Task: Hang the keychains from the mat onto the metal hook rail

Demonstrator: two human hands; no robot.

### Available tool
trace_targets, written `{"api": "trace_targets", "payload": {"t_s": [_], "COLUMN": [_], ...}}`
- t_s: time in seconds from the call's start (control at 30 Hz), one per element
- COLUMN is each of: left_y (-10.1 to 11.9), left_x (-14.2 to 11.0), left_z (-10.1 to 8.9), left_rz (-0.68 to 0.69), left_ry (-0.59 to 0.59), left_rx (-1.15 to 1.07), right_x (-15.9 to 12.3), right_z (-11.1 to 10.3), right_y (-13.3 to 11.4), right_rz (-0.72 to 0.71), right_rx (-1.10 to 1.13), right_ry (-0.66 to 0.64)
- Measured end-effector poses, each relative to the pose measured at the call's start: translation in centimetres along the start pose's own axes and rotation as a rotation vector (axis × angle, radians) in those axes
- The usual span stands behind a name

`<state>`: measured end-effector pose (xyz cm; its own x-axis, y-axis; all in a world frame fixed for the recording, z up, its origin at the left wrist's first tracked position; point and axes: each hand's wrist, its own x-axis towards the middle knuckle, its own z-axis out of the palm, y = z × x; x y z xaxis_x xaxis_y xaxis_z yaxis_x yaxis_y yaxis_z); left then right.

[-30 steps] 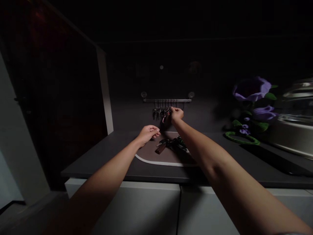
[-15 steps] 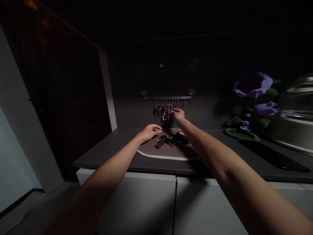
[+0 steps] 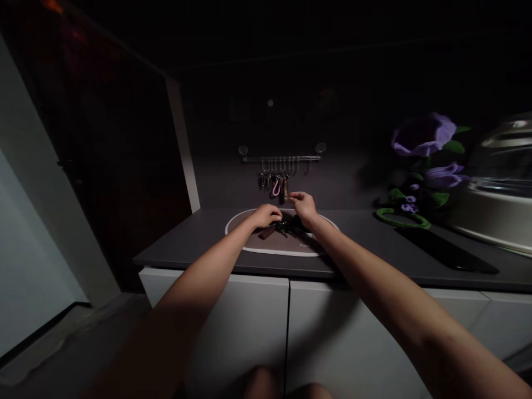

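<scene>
Right hand (image 3: 304, 207) has its thumb and index fingertips narrowly spaced, just beside the low end of a brown charm (image 3: 286, 189) hanging from the clear rail (image 3: 282, 159); can't tell if they touch. Pink loop (image 3: 276, 187) and other keys (image 3: 266, 178) hang left of it. Left hand (image 3: 265, 215), fingers curled, is at the dark key bunch (image 3: 285, 226) on the white-rimmed mat (image 3: 266, 247); can't tell if it grips any. Brown tag (image 3: 266, 232) sits at the bunch's near left. Mat lies on the dark counter (image 3: 174, 244). Counter's right side: black slab (image 3: 453, 252), green ring (image 3: 403, 220), purple flower (image 3: 424, 138), pale domed appliance (image 3: 490, 208).
</scene>
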<state>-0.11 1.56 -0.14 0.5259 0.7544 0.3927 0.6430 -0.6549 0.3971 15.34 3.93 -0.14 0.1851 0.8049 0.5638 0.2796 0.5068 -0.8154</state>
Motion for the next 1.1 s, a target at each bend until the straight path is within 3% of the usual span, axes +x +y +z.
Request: {"api": "trace_targets", "payload": {"t_s": [0.27, 0.53, 0.63, 0.87, 1.1], "left_y": [-0.7, -1.6, -2.0, -1.9, -0.8], "left_x": [-0.3, -0.8, -1.0, -0.8, -1.1], "left_z": [0.6, 0.2, 0.1, 0.1, -0.4], "left_rz": [0.038, 0.021, -0.054, -0.234, -0.288], "left_ry": [0.017, 0.115, 0.169, 0.196, 0.243], "left_rx": [0.061, -0.046, -0.194, -0.783, -1.11], "right_x": [-2.1, -2.1, -2.3, -2.3, -2.3], "right_z": [-0.9, -0.8, -0.8, -0.8, -0.7], "right_y": [-0.9, -1.0, -1.1, -1.1, -1.2], "right_rz": [-0.231, -0.355, -0.376, -0.356, -0.387], "right_rx": [-0.404, -0.576, -0.617, -0.635, -0.599], "right_ry": [-0.103, -0.188, -0.215, -0.249, -0.262]}}
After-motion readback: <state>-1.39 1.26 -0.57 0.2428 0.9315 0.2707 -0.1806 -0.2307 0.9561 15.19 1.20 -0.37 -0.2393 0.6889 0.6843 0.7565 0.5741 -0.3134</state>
